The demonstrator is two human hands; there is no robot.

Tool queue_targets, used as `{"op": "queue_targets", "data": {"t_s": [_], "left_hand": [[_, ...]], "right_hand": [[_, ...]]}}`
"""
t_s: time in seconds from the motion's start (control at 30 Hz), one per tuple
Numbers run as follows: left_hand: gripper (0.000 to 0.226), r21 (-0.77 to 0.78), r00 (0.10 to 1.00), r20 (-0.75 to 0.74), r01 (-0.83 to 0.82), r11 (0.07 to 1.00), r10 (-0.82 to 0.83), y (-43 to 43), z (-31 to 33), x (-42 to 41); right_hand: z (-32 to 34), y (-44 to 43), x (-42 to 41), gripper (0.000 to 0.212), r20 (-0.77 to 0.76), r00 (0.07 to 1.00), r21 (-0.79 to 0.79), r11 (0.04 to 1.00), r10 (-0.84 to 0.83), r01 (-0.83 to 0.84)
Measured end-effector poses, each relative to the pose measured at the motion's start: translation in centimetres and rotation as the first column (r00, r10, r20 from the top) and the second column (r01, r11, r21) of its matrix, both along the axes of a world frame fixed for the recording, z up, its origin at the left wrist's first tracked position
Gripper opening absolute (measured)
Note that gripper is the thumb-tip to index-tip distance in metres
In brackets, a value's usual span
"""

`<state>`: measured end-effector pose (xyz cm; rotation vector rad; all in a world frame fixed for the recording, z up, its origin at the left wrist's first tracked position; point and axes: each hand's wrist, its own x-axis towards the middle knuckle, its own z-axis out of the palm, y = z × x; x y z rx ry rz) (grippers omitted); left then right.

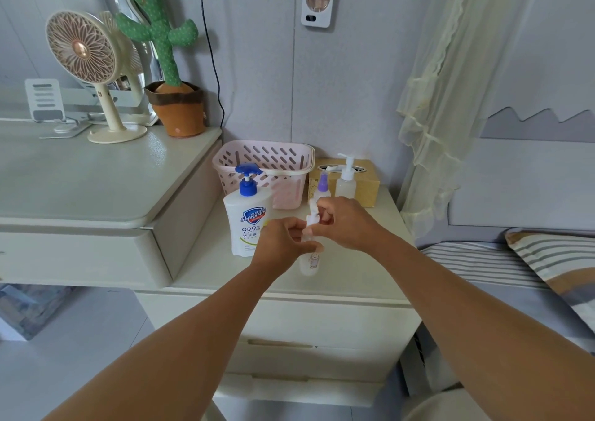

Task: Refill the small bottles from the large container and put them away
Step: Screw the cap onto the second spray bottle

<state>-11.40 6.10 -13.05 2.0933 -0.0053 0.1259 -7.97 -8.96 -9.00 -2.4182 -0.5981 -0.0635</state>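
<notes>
- Head view, far left: the big soap bottle (246,217) stands upright on the nightstand (347,279), just beside the left hand.
- Left hand (283,240) curls round the neck of the small bear bottle (310,261), which stands upright under both hands.
- Right hand (344,221) pinches the white pump top (312,217), sitting above the neck; it should come free straight up along the bottle's long axis.

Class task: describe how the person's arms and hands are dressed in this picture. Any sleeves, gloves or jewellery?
The left forearm and right forearm are bare, with no sleeve in view. The left hand and right hand are ungloved; no watch, bracelet or ring is visible.
</notes>
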Motion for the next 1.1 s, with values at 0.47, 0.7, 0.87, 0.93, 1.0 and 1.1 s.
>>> {"op": "queue_targets", "data": {"t_s": [0.47,0.7,0.87,0.93,1.0,1.1], "left_hand": [[0.035,-0.018,0.999,0.014,-0.030,0.999,0.030,-0.3,0.0,-0.2],[0.038,0.039,0.993,0.070,-0.093,0.995,0.090,-1.0,0.0,-0.7],[0.036,0.061,0.992,0.075,-0.107,0.992,0.102,-1.1,0.3,-0.8],[0.035,0.063,0.991,0.089,-0.101,0.993,0.095,-1.2,0.3,-0.9],[0.034,0.070,0.990,0.109,-0.094,0.993,0.086,-1.2,0.2,-0.9],[0.037,0.078,0.990,0.127,-0.075,0.994,0.064,-1.3,0.0,-0.5]], "right_hand": [[0.0,0.3,-0.2,0.032,-0.005,0.994,0.044,0.993,-0.109,0.109],[-0.9,1.2,-1.4,0.025,0.070,0.971,0.116,0.969,-0.227,0.218],[-0.7,1.2,-1.8,0.029,0.021,0.969,0.096,0.965,-0.245,0.242],[-0.7,0.7,-1.9,0.034,-0.028,0.974,0.103,0.969,-0.223,0.225],[-0.9,0.3,-2.0,0.042,-0.046,0.976,0.129,0.968,-0.211,0.215],[-1.5,-0.5,-2.0,0.045,-0.014,0.974,0.161,0.961,-0.227,0.226]]}}
